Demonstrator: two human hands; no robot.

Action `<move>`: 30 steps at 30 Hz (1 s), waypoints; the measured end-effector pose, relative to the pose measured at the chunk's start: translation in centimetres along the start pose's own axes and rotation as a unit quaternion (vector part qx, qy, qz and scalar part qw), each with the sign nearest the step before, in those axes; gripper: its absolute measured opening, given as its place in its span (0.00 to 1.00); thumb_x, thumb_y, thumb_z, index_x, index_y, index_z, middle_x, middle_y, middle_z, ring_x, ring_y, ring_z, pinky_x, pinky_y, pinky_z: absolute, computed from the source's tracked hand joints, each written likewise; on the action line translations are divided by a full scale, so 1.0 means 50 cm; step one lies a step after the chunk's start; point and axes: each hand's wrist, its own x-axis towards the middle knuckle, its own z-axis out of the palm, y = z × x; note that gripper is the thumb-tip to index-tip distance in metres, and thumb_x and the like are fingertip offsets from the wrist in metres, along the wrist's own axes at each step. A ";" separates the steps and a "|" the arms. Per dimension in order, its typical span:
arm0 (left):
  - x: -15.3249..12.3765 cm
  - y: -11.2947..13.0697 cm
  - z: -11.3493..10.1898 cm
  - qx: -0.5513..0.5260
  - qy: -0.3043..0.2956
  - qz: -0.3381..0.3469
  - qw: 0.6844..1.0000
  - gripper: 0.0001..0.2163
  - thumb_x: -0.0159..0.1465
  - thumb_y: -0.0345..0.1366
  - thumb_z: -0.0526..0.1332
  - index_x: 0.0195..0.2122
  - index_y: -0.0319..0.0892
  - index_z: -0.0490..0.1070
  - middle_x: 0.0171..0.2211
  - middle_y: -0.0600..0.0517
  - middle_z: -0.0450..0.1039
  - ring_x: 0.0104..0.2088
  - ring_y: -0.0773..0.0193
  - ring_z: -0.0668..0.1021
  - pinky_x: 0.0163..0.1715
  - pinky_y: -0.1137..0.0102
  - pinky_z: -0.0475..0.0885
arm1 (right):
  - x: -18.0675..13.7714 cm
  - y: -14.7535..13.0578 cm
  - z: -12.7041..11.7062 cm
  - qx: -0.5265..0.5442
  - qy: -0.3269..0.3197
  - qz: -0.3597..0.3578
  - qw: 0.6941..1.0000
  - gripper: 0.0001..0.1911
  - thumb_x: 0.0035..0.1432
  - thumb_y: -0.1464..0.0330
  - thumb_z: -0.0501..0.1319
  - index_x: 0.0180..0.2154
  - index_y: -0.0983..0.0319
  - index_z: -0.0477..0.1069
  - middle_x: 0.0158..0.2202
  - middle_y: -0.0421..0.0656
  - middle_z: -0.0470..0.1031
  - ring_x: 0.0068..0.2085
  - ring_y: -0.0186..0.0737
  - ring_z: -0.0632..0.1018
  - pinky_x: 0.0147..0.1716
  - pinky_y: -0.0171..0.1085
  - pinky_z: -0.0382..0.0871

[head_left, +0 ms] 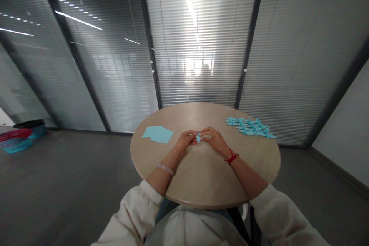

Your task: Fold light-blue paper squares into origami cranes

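Observation:
Between my two hands, over the middle of the round table, is a small piece of folded blue paper (198, 137). My left hand (186, 140) pinches it from the left, fingers closed. From the right, my right hand (211, 137) grips its other side with thumb and fingers. Much of the folded paper is hidden behind the fingers. To the left of my hands lie flat blue paper sheets (158, 134), loosely overlapping. On the right side stand several folded blue paper cranes (250, 127), grouped in close rows.
The round wooden table (207, 184) reaches from my lap toward a glass wall with blinds (201, 38). On the floor at far left are a blue basket (17, 145) with a red top and a bin with a black liner (30, 123).

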 end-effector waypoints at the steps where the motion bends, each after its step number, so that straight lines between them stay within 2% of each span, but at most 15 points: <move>1: 0.000 0.000 -0.001 0.006 -0.009 0.001 1.000 0.18 0.42 0.43 0.72 0.29 0.35 0.76 0.25 0.51 0.73 0.24 0.70 0.71 0.27 0.73 0.67 | 0.000 0.001 -0.001 -0.003 0.000 0.001 1.000 0.05 0.56 0.66 0.64 0.35 0.56 0.78 0.40 0.45 0.77 0.43 0.42 0.75 0.46 0.43 0.67; 10: 0.011 -0.005 -0.004 0.028 -0.078 0.032 0.996 0.12 0.45 0.40 0.71 0.25 0.36 0.76 0.24 0.51 0.73 0.25 0.69 0.69 0.27 0.73 0.63 | 0.001 0.002 -0.004 -0.013 -0.004 -0.001 1.000 0.04 0.55 0.65 0.65 0.32 0.57 0.78 0.35 0.44 0.77 0.39 0.40 0.75 0.42 0.40 0.68; 19: 0.016 -0.018 -0.012 0.091 -0.065 0.032 0.993 0.16 0.44 0.44 0.70 0.25 0.35 0.76 0.24 0.49 0.73 0.25 0.68 0.68 0.27 0.73 0.61 | 0.001 -0.016 -0.003 -0.044 -0.034 -0.024 0.998 0.02 0.53 0.68 0.66 0.31 0.59 0.77 0.33 0.43 0.75 0.37 0.39 0.74 0.41 0.39 0.66; 24: 0.007 -0.014 -0.010 0.116 -0.059 0.028 0.991 0.17 0.48 0.45 0.68 0.30 0.35 0.78 0.27 0.47 0.75 0.27 0.67 0.70 0.28 0.72 0.63 | 0.001 -0.016 -0.002 -0.046 -0.052 -0.012 0.998 0.03 0.54 0.68 0.65 0.30 0.59 0.77 0.32 0.43 0.75 0.36 0.38 0.74 0.40 0.38 0.66; 30: 0.012 -0.013 -0.015 0.150 -0.042 0.035 0.987 0.15 0.47 0.42 0.69 0.32 0.36 0.79 0.30 0.46 0.77 0.29 0.64 0.72 0.29 0.72 0.64 | 0.001 -0.015 -0.004 -0.013 -0.061 0.022 0.998 0.04 0.55 0.67 0.64 0.30 0.59 0.77 0.32 0.42 0.76 0.35 0.37 0.75 0.39 0.36 0.67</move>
